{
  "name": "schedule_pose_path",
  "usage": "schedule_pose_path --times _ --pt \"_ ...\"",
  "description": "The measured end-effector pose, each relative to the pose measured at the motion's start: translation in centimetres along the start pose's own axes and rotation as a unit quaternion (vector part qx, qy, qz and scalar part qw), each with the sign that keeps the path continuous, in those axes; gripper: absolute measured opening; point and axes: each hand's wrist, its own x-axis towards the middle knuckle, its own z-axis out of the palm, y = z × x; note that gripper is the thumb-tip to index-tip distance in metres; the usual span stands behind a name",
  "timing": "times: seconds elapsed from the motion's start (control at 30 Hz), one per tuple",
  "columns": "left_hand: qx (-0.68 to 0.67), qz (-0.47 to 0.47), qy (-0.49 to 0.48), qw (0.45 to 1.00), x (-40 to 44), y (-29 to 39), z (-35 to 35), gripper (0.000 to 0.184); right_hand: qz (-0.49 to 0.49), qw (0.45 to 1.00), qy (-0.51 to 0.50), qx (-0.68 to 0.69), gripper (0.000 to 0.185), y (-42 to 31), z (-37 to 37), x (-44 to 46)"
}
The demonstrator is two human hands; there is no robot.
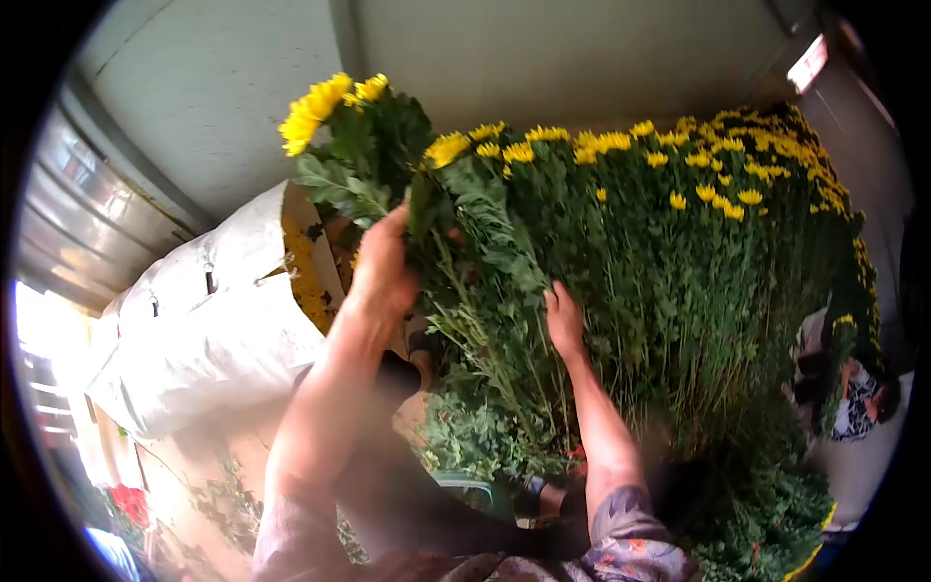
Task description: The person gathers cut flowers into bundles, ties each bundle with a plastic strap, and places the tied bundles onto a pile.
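My left hand (386, 260) is raised at left of centre, its fingers wrapped round the leafy stems of a few yellow chrysanthemums (315, 112). Their blooms point up and to the left. My right hand (564, 320) is lower and nearer the middle, with thumb and fingertips closed on the stem of another chrysanthemum (499, 218). That stem leans up and left towards my left hand. Right behind both hands stands a dense row of upright yellow chrysanthemums (669, 242). The leaves partly hide the fingers of both hands.
A large white wrapped bundle (213, 310) with yellow flowers at its open end lies to the left. Cut leaves (475, 432) pile up by my legs, near a green stool edge (480, 482). Another person (858, 398) is at the far right. A grey wall (572, 68) stands behind.
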Motion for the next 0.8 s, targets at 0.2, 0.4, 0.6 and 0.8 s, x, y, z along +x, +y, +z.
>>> schedule_pose_path --times 0.2,0.4,0.6,0.8 --pt "0.006 0.011 -0.096 0.995 0.6 -0.9 0.9 0.034 -0.028 0.992 0.011 0.124 0.017 -11.5 -9.0 -1.4" --pt "-0.041 0.054 -0.111 0.991 -0.3 -1.7 2.8 0.032 -0.045 0.995 -0.002 0.087 0.013 -15.4 -10.9 -4.5" --pt "-0.025 0.036 -0.140 0.989 -0.4 -2.5 2.3 0.032 -0.087 0.991 0.018 0.096 0.008 -15.8 -9.6 -7.1" --pt "-0.054 0.029 -0.154 0.986 -0.8 -2.0 1.4 0.032 -0.077 0.969 -0.093 0.213 0.019 -14.9 -6.9 -7.5"
